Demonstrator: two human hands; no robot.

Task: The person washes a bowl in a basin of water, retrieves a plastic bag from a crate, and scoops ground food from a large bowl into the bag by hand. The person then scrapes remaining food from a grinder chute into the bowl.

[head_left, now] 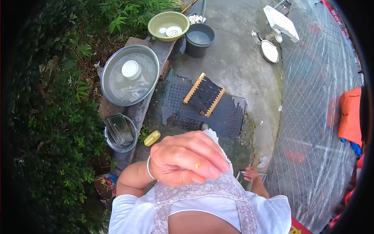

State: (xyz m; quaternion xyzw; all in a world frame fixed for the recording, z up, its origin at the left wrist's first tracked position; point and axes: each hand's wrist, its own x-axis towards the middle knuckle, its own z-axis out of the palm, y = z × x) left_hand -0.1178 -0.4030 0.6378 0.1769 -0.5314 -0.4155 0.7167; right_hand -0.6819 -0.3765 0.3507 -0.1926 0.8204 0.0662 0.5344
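Note:
My left hand [187, 159] is raised close to the camera, with a pale bracelet [149, 168] at the wrist. Its fingers are loosely stretched side by side and point right; nothing shows in them, though the palm is hidden. A small yellow speck [197, 165] sticks to one finger. Lower down at my right side, my right hand [252, 174] is open with its fingers apart, nearest to a thin pale-edged frame [240, 176] on the ground. A lace-trimmed floral apron [194, 193] covers my front.
Ahead stands a low wooden stool with a black woven seat [204, 93]. On the left ledge are a large metal basin [154, 84] of water, a green basin [150, 29] and a bucket [134, 126]. A dark bucket [199, 50] stands beyond. Netting [311, 117] lines the right.

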